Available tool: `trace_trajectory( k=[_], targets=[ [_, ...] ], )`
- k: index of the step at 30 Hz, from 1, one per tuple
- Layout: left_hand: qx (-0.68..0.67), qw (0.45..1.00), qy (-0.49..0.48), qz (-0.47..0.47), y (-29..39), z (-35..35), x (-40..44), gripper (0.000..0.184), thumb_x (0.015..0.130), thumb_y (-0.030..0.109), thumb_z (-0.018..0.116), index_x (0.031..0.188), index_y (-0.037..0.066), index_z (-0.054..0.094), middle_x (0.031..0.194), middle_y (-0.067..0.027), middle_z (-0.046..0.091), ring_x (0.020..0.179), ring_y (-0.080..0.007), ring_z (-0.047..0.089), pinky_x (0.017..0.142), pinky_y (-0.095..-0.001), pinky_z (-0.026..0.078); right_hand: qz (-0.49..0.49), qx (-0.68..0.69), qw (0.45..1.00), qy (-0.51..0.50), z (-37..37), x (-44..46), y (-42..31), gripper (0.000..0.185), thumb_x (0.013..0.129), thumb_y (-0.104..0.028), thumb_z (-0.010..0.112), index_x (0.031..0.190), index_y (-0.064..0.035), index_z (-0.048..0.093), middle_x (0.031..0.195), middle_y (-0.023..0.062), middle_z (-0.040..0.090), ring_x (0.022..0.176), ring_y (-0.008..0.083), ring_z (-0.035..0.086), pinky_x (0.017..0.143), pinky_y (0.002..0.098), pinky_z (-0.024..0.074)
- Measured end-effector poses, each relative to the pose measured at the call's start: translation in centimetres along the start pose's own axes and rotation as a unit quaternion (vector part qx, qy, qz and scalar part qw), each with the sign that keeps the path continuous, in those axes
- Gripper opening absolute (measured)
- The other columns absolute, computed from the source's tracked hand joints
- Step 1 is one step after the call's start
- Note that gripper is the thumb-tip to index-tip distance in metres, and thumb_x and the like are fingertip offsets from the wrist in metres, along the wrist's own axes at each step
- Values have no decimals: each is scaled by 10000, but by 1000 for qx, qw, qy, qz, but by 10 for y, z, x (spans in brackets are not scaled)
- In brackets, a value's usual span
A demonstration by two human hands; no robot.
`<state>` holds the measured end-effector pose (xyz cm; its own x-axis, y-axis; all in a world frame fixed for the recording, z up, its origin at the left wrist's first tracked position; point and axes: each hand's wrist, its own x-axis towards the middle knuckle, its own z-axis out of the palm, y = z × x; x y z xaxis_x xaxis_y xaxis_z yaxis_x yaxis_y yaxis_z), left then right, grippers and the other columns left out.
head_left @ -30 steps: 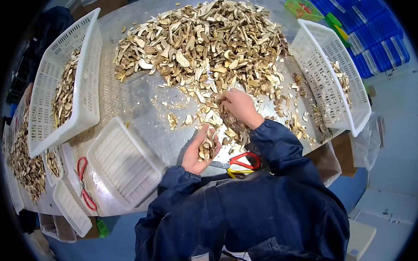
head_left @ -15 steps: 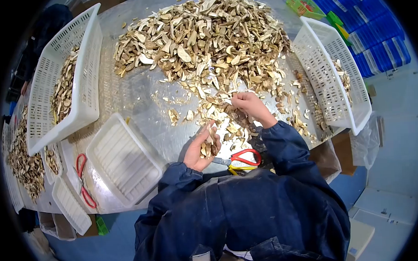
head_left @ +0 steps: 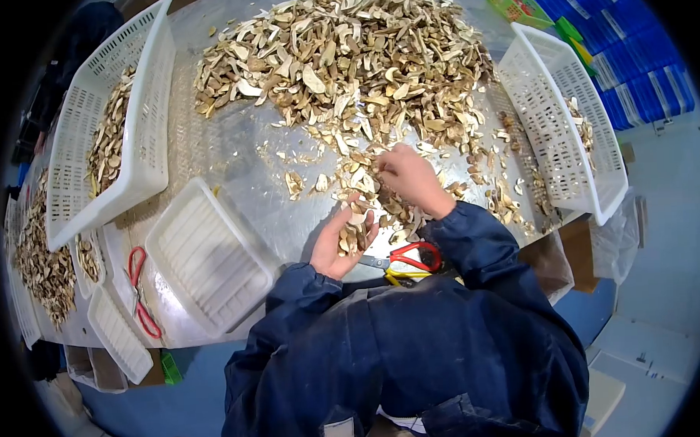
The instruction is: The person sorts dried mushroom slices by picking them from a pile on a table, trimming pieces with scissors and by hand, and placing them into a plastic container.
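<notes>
My left hand (head_left: 337,242) is cupped palm up near the front of the metal table, with several dried slices (head_left: 353,237) that look like mushroom resting in it. Just right of it and farther forward, my right hand (head_left: 412,176) points down at the loose slices, its fingers pinched together; what they hold, if anything, is hidden. A large heap of slices (head_left: 352,56) covers the table beyond both hands. Red-handled scissors (head_left: 415,256) lie by my left hand, beside a yellow-handled tool (head_left: 407,275).
White slotted baskets with slices stand at left (head_left: 148,141) and right (head_left: 551,127). An empty ribbed white tray (head_left: 210,258), a smaller tray (head_left: 120,334) and another red-handled pair of scissors (head_left: 139,291) lie at front left. Blue crates (head_left: 630,62) are stacked at far right.
My right hand lifted slightly to the right, then came back down to the loose slices. My left hand stays cupped around its slices. The whole view has shifted a little.
</notes>
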<state>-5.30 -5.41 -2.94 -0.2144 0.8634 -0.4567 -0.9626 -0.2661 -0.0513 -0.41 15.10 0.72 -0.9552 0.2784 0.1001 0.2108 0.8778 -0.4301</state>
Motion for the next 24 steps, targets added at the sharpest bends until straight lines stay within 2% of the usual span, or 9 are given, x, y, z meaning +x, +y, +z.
trace_trajectory(
  k=[1,2,4,5,8,12,15,19,24],
  targets=[
    [2,1000,4,6,1,1,-1,358,957,159,490,1315,148,466,1065,-70,573,978,-198,578,873,-367,507,-20,82,996,28,2,0,15,142,795,-140,598,903,-47,597,772,65,548,730,216,582,555,284,447],
    [10,1000,1,9,2,0,-1,359,958,158,488,1316,145,463,1068,-69,573,982,-197,577,871,-365,509,52,262,964,-2,-3,-2,18,136,814,-150,598,900,-46,592,767,51,553,706,184,576,543,270,438],
    [27,1000,-7,13,3,-2,0,360,959,154,485,1318,140,457,1074,-66,572,988,-195,575,867,-361,511,188,583,788,-60,-12,-8,20,135,851,-169,598,896,-42,581,758,23,563,656,121,565,521,240,421],
    [52,998,-9,14,3,-1,0,357,959,153,482,1315,135,458,1083,-63,570,992,-187,573,865,-355,512,184,618,758,-100,-24,-11,6,123,875,-166,595,894,-47,571,774,2,588,624,62,546,501,208,400],
    [136,990,-8,17,0,8,-4,344,961,151,476,1303,122,462,1104,-52,563,1001,-162,566,859,-335,514,212,465,838,-190,-34,-21,-23,145,834,-166,649,871,-42,585,788,5,602,635,73,565,534,205,406],
    [223,974,4,39,-4,16,-6,316,962,165,476,1272,101,470,1130,-30,549,985,-123,562,841,-302,512,41,254,953,-158,-18,-26,-34,184,864,-191,610,830,-11,596,673,7,619,609,79,592,525,235,438],
    [223,974,-1,48,-1,10,-7,311,960,181,487,1254,81,465,1138,-26,551,997,-106,557,837,-293,503,169,477,842,-185,-18,-28,-31,167,882,-176,581,848,-13,588,706,30,645,531,74,563,474,216,409],
    [221,974,32,31,-3,13,-11,295,946,173,517,1229,95,488,1051,-21,576,912,-114,579,754,-282,518,234,569,770,-168,-20,-36,-38,74,886,-105,562,909,-35,556,688,15,603,504,32,483,455,182,344],
    [241,970,35,12,-10,14,-7,199,913,141,575,1104,101,534,928,-3,601,791,-99,589,642,-260,519,166,426,884,-93,-11,-50,-47,107,857,-113,569,841,-8,561,640,8,573,511,54,468,468,214,357]
  ],
)
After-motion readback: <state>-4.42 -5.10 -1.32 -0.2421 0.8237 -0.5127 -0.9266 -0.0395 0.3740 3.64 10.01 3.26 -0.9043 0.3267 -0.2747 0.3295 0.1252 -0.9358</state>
